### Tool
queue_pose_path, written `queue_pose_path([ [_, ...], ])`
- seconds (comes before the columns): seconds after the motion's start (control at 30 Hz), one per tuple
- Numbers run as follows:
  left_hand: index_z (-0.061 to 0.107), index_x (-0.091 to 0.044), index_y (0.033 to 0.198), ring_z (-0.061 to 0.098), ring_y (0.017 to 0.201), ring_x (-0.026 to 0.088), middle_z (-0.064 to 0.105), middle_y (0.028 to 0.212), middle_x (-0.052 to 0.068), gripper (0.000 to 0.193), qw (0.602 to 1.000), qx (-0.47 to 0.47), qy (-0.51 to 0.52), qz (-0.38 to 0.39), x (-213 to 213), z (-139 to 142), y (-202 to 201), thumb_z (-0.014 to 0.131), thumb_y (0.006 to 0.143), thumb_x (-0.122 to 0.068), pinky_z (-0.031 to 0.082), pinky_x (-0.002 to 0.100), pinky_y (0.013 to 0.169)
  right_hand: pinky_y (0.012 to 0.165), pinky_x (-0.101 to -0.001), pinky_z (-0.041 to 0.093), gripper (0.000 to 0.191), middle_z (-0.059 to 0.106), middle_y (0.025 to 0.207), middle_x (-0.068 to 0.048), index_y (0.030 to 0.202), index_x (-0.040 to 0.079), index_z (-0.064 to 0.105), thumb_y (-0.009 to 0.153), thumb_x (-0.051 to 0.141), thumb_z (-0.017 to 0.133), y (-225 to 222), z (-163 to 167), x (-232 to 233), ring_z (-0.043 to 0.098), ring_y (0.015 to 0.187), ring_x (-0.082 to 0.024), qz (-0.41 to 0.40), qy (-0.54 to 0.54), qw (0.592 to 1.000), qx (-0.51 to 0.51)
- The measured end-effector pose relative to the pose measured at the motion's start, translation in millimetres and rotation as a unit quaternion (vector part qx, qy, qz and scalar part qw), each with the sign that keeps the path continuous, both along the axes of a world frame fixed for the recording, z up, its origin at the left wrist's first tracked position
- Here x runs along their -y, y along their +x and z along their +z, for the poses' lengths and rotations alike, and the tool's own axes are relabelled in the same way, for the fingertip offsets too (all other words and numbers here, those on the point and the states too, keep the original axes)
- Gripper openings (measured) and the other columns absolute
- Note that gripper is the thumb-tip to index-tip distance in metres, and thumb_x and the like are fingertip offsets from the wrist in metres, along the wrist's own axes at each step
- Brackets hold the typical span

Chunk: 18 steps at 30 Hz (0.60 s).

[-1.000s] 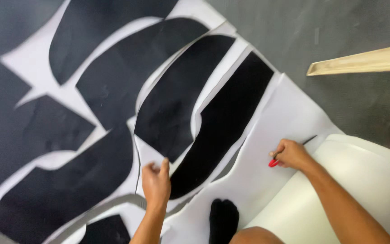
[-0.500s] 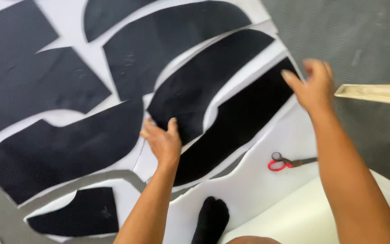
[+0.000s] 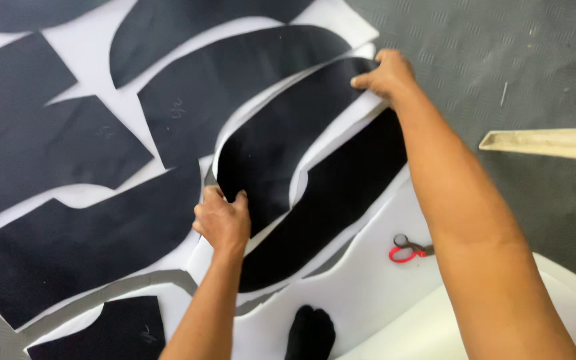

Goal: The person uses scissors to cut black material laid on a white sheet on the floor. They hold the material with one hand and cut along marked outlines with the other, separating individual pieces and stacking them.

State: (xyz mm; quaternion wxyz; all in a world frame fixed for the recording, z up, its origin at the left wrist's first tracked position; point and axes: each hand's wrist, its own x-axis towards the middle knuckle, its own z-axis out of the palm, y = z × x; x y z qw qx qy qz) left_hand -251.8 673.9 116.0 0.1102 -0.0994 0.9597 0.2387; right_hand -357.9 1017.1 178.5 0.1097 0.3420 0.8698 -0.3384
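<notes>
The left hand (image 3: 223,221) pinches the near edge of a long curved black fabric piece (image 3: 281,137) backed with white foam sheet (image 3: 368,293), while the right hand (image 3: 387,73) grips its far end; the piece lies on the floor (image 3: 501,60) among other black cut pieces. It looks like the lifting step, which needs both ends raised evenly. Red-handled scissors (image 3: 407,249) lie near the right arm.

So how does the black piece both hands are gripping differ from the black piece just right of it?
The gripped black piece has its white-backed edges held by the left hand and right hand. The neighbouring black piece lies flat, untouched by either hand, partly under the right forearm. Both are long, curved and black on white backing.
</notes>
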Motion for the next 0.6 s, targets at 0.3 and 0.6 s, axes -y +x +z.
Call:
queue_pose_path([
  [0.3, 0.062, 0.011, 0.103, 0.055, 0.072, 0.022, 0.060, 0.088, 0.015, 0.037, 0.942, 0.181, 0.277, 0.060, 56, 87, -40, 0.082, 0.090, -0.017, 0.046, 0.038, 0.062, 0.082, -0.0381, 0.062, 0.052, 0.073, 0.110, -0.018, 0.132, -0.003, 0.057, 0.087, 0.006, 0.081, 25, 33, -52, 0.078, 0.094, -0.026, 0.006, -0.262, 0.950, -0.169],
  [0.6, 0.056, 0.004, 0.132, 0.058, 0.076, 0.057, 0.057, 0.093, 0.037, 0.064, 0.933, 0.294, 0.202, -0.033, 52, 90, 67, 0.089, 0.078, -0.005, 0.044, 0.051, 0.062, 0.087, -0.0362, 0.059, 0.042, 0.074, 0.104, -0.003, 0.121, 0.004, 0.066, 0.080, 0.002, 0.078, 127, 37, -92, 0.071, 0.092, -0.018, 0.003, -0.350, 0.927, -0.135],
])
